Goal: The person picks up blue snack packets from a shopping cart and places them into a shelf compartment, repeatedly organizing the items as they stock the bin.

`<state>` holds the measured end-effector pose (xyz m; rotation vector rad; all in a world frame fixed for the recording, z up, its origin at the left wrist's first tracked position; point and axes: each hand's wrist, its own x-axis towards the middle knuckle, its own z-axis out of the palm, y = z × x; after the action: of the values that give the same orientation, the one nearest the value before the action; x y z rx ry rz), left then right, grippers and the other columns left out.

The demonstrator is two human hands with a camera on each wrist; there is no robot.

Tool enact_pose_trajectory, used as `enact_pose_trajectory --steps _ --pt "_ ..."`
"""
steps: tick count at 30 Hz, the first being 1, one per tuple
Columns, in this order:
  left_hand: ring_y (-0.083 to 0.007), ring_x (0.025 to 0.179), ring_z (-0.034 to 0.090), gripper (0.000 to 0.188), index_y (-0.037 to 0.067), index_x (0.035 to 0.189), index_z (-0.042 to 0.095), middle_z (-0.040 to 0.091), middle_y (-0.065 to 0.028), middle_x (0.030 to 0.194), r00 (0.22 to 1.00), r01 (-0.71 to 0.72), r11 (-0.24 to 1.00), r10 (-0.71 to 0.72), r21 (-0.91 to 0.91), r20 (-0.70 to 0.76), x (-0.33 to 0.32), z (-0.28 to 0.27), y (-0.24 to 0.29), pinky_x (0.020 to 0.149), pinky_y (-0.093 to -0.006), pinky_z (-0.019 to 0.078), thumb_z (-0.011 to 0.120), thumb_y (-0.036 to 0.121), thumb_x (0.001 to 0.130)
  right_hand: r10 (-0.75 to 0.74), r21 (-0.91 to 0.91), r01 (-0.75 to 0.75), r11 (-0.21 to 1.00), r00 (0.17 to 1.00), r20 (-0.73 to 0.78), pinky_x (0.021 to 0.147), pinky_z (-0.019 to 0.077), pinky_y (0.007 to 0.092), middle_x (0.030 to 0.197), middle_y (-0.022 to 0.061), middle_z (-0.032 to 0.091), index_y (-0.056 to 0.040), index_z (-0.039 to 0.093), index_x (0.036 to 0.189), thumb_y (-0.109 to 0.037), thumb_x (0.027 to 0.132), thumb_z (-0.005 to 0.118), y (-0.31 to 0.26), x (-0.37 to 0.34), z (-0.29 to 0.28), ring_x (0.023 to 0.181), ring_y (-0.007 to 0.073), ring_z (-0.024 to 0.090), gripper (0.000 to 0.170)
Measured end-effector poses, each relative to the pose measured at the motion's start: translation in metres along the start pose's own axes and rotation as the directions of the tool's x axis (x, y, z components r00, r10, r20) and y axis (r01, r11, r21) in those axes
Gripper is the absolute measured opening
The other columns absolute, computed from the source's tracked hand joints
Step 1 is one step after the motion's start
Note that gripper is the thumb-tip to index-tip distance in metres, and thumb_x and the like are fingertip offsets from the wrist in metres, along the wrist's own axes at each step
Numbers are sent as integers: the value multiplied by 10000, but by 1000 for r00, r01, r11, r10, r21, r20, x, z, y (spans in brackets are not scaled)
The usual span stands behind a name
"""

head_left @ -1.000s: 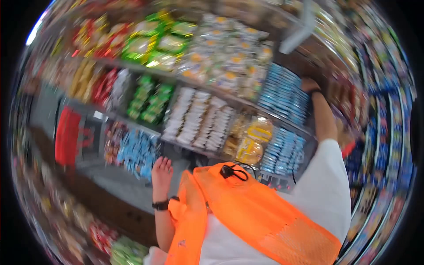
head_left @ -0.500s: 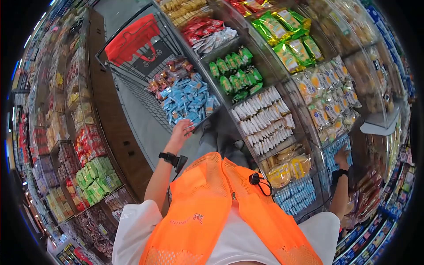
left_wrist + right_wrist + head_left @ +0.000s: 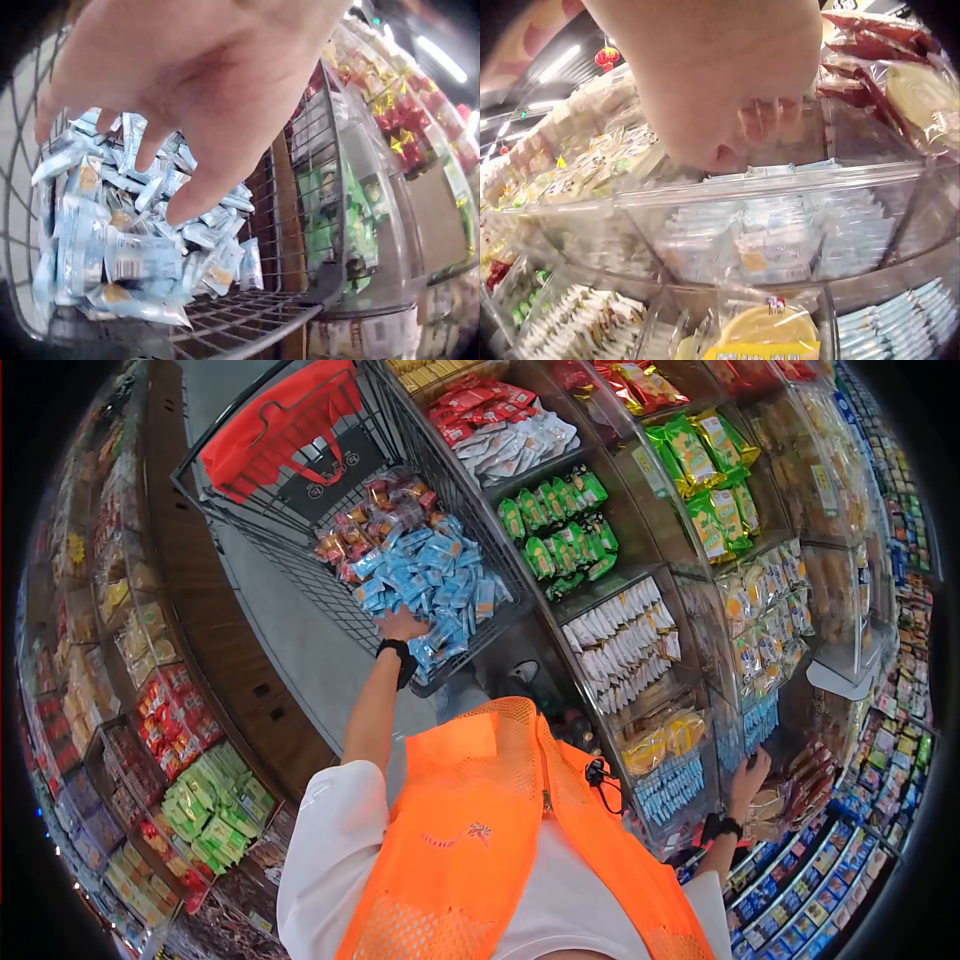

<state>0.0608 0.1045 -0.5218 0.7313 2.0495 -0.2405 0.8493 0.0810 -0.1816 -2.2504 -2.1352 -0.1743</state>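
In the head view my left hand (image 3: 403,625) is over a heap of blue snack packets (image 3: 440,565) in the shopping cart (image 3: 512,600). The left wrist view shows its fingers spread and slightly bent, their tips among the small blue wrappers (image 3: 146,259), with nothing gripped. My right hand (image 3: 750,772) is at a clear display bin of stacked blue packets (image 3: 762,722) on the right. Seen from the right wrist, its loosely bent fingers (image 3: 769,120) hang just above the rows of packets (image 3: 772,236), and no packet shows in them.
Red-brown wrapped snacks (image 3: 385,510) lie behind the blue heap, and a red bag (image 3: 280,430) hangs at the cart's far end. Neighbouring bins hold green packets (image 3: 565,540), white packets (image 3: 625,640) and yellow-labelled ones (image 3: 665,740). Another stocked shelf (image 3: 215,805) lines the left.
My left hand has come down onto the blue packets in the cart. The right hand, earlier reaching deep into the blue bin, has drawn back toward me. The head view has turned.
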Motion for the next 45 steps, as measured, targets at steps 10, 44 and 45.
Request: enact_pose_trajectory --steps 10,44,45 --pt "-507 1417 272 923 268 1603 122 199 -230 1584 937 260 916 -315 305 148 72 17 -7 1033 -693 361 653 479 879 177 204 -432 878 691 701 706 524 295 881 83 711 -31 648 1144 -74 893 612 -139 -114 -28 784 152 664 257" --pt "-143 1046 608 625 -28 1359 422 619 -109 1186 869 -197 256 492 -946 -48 -48 -111 48 877 -291 495 763 221 898 -302 486 -108 867 663 685 866 520 395 1151 163 662 -34 605 1277 -199 920 666 -378 -20 12 999 292 657 398" --pt "-129 1027 609 560 -2 1333 442 626 -83 1151 824 -224 211 562 -952 -69 -63 -112 63 860 -285 496 750 197 910 -386 569 -64 820 671 633 857 522 389 1157 160 660 -35 589 1298 -211 932 661 -403 4 7 992 283 658 413"
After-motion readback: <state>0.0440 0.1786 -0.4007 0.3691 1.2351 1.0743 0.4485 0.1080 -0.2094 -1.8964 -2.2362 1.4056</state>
